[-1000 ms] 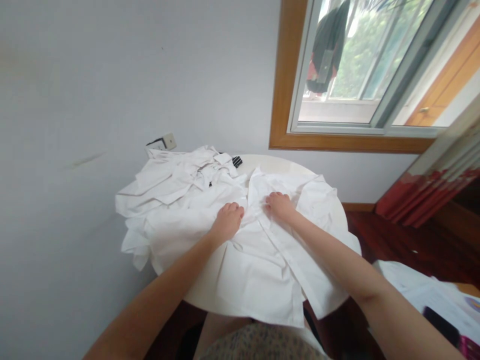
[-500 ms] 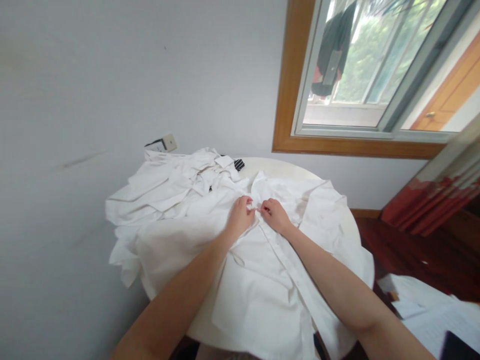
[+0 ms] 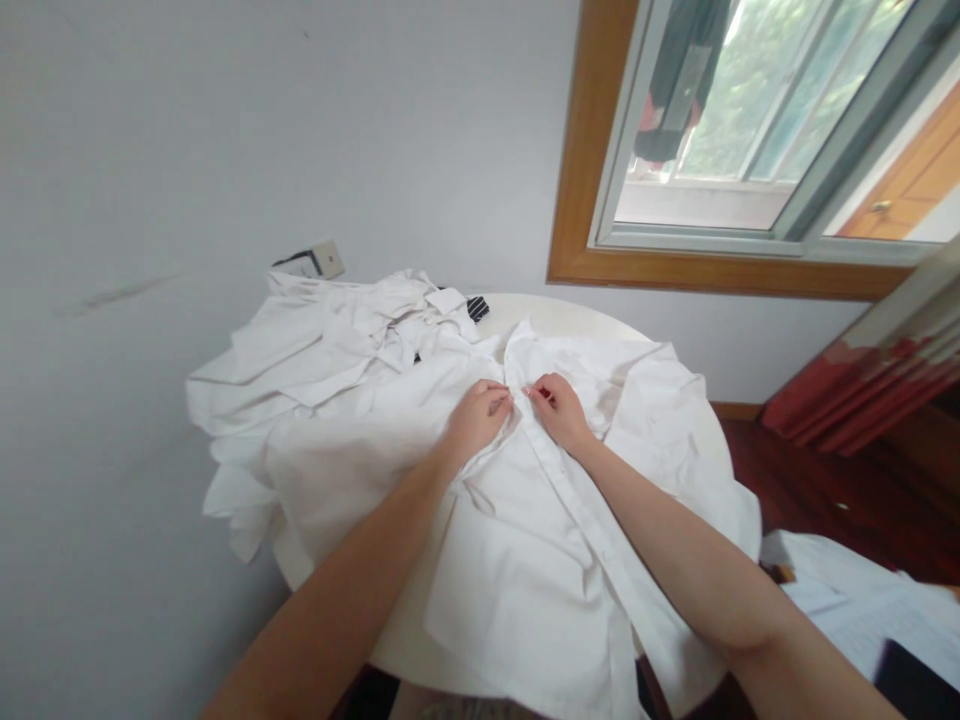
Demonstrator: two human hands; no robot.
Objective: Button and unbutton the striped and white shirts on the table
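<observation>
A white button-front shirt (image 3: pixel 517 560) lies spread over a round white table (image 3: pixel 577 312), its front edges running down toward me and hanging past the near rim. Near the collar, my left hand (image 3: pixel 480 415) pinches the shirt's left-lying front edge between thumb and fingers. Just across from it, my right hand (image 3: pixel 559 410) is closed, thumb against fingers, on the other front edge. A small gap separates the fingertips. Any button between them is too small to make out.
More crumpled white garments (image 3: pixel 330 350) are heaped at the table's left against the wall, with a black striped cloth (image 3: pixel 477 309) behind. A wall socket (image 3: pixel 328 260) is above them. A wood-framed window (image 3: pixel 712 268) and red curtain (image 3: pixel 840 400) stand right. Papers (image 3: pixel 877 610) lie lower right.
My two hands have moved slightly apart at the shirt's front edges, both still pinching. The view has tilted down a little, so the table sits slightly higher.
</observation>
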